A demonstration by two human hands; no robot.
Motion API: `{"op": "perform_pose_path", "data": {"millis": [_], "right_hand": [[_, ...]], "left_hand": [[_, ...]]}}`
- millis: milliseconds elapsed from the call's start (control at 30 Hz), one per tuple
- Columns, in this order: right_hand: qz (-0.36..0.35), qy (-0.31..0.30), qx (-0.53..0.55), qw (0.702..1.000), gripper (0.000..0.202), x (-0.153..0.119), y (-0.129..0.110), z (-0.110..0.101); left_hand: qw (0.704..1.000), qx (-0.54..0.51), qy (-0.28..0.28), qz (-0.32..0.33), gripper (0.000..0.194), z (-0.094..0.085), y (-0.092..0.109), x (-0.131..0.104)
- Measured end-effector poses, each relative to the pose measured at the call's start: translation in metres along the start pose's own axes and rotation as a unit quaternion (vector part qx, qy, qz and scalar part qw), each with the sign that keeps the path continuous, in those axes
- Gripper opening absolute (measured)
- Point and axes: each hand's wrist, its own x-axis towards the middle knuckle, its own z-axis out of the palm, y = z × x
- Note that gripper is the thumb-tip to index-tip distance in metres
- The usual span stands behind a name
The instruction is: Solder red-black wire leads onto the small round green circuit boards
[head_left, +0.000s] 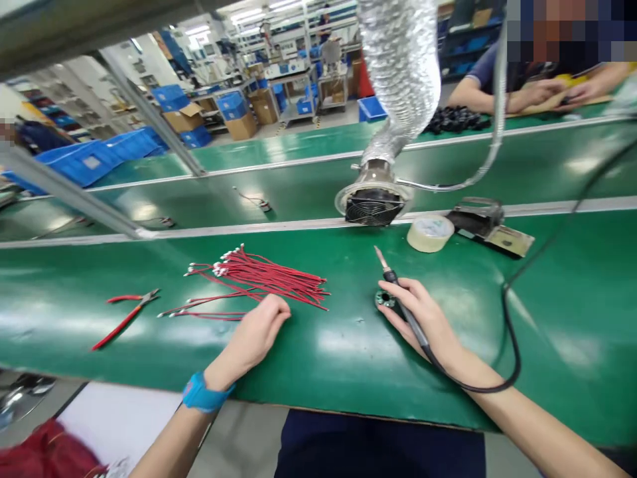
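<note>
While the left hand [255, 334] rests on the glossy green bench top [149, 318] with its fingers curled loosely and nothing gripped, its fingertips lie at the near end of a fanned bundle of thin red wires with white tips [259, 277]. The right hand [423, 318] is closed around a slim black soldering iron [398, 285], held like a pen with the metal tip pointing up and away; its black cable [507, 332] loops back across the bench. Under that hand's fingers sits a small round dark part [384, 299], touching them. Well to the left of the wires lie red-handled cutting pliers [128, 312]. Beyond the iron, a silver ribbed extraction hose ending in a round black fan grille [374, 204] hangs just over the bench, with a roll of pale tape [430, 232] beside it. Another person's forearms [502, 96] rest on the far bench.
</note>
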Motion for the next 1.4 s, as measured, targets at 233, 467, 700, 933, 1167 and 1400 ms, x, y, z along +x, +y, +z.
{"op": "perform_pose_path", "data": {"millis": [233,467,700,933,1167,1400], "right_hand": [[0.031,-0.006,0.07,0.997,0.045,-0.002,-0.001,0.001],[0.093,0.023,0.068,0.993,0.057,-0.02,-0.019,-0.005],[0.16,0.061,0.094,0.981,0.059,-0.036,-0.033,-0.004],[0.181,0.082,0.107,0.974,0.061,-0.033,-0.047,0.004],[0.219,0.232,0.085,0.944,0.027,-0.055,-0.057,-0.021],[0.249,0.291,0.14,0.913,0.018,-0.088,-0.055,-0.024]], "left_hand": [[0.992,-0.051,0.104,0.047,0.014,-0.014,0.058,0.076],[0.985,-0.165,-0.045,0.016,0.013,0.058,0.1,0.098],[0.942,-0.305,-0.105,-0.086,0.02,0.082,0.099,0.085],[0.931,-0.334,-0.109,-0.098,0.021,0.085,0.11,0.085],[0.963,-0.265,-0.056,0.006,0.014,0.086,0.121,0.079],[0.967,-0.251,-0.037,0.015,0.015,0.098,0.127,0.079]]}}
